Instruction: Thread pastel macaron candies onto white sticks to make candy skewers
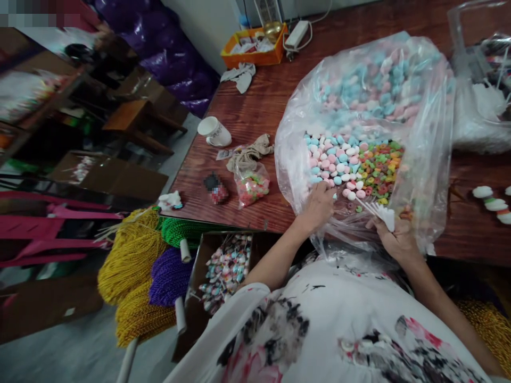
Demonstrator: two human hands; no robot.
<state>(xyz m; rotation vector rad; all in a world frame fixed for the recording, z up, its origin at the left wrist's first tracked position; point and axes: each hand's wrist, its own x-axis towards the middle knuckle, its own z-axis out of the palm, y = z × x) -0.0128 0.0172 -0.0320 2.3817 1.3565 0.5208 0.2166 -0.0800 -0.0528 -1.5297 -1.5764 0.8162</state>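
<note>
My right hand (399,236) is closed around a bundle of thin white sticks (379,210), their tips pointing left over the pile. My left hand (320,203) reaches to the near edge of pink, blue and white rounded pieces (333,157); its fingers are bent together, and what they hold, if anything, I cannot make out. Beside those pieces lie small green, orange and red rings (383,167). All of it rests in a large clear plastic bag (293,122) spread on the table, with more pastel pieces (383,85) deeper inside, seen through the plastic.
On the brown table (199,183) stand a white mug (214,131), a small bag of coloured pieces (252,184), a cloth (251,152) and an orange basket (253,47). A clear container (485,80) is at right. Below left, a cardboard box (194,319) holds pieces on sticks beside yellow cord bundles (131,260).
</note>
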